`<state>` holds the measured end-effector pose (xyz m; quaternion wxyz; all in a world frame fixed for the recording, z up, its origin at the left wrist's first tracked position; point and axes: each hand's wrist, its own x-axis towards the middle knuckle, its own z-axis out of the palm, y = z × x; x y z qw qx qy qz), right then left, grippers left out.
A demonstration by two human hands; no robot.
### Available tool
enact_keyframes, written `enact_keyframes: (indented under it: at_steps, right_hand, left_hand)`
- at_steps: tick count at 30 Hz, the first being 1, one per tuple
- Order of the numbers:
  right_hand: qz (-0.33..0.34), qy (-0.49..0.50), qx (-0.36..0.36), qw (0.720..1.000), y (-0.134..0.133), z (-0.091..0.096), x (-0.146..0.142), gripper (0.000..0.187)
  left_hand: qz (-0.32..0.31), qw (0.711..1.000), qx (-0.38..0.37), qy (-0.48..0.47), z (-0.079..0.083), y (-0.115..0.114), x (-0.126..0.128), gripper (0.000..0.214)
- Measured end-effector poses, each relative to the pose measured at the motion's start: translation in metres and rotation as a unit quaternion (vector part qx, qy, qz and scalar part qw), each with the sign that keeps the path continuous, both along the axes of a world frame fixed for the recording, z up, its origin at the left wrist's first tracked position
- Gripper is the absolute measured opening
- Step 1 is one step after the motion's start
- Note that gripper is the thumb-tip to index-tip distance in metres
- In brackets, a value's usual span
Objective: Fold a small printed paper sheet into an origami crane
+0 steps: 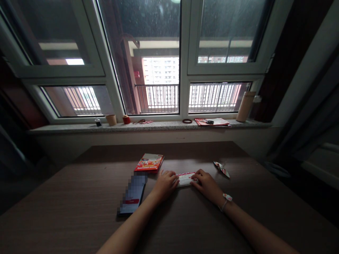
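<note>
your left hand (pixel 166 183) grasps the nine o'clock end of the white packet (pixel 184 179), your right hand (pixel 205 184) its three o'clock end, low over the table (pixel 90 201); an uneven pull could crease or tear it, a loose grip could skew it. swinging toward eight could bump the phone (pixel 134 194) beside your left forearm (pixel 140 217); the booklet (pixel 149 163) crowds ten, the crumpled wrapper (pixel 222 169) sits at two from your right hand. the table's far edge lies well off at twelve, and room opens at six, between your forearms
</note>
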<state>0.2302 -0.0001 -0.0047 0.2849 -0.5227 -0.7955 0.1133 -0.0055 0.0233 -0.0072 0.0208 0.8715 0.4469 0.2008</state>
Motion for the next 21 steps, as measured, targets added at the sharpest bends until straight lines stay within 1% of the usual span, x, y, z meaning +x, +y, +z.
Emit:
enact_keyframes:
  at_steps: [5, 21]
  right_hand:
    - [-0.016, -0.004, 0.003, 1.000, 0.0011, -0.0031, -0.0001, 0.021]
    - [-0.019, 0.000, 0.003, 1.000, 0.0044, -0.0077, -0.0010, 0.024]
  left_hand:
    - [0.005, 1.000, -0.003, 0.000, -0.0008, 0.0004, 0.0011, 0.025]
    - [0.011, 1.000, -0.010, 0.003, -0.0006, 0.0024, 0.0027, 0.026]
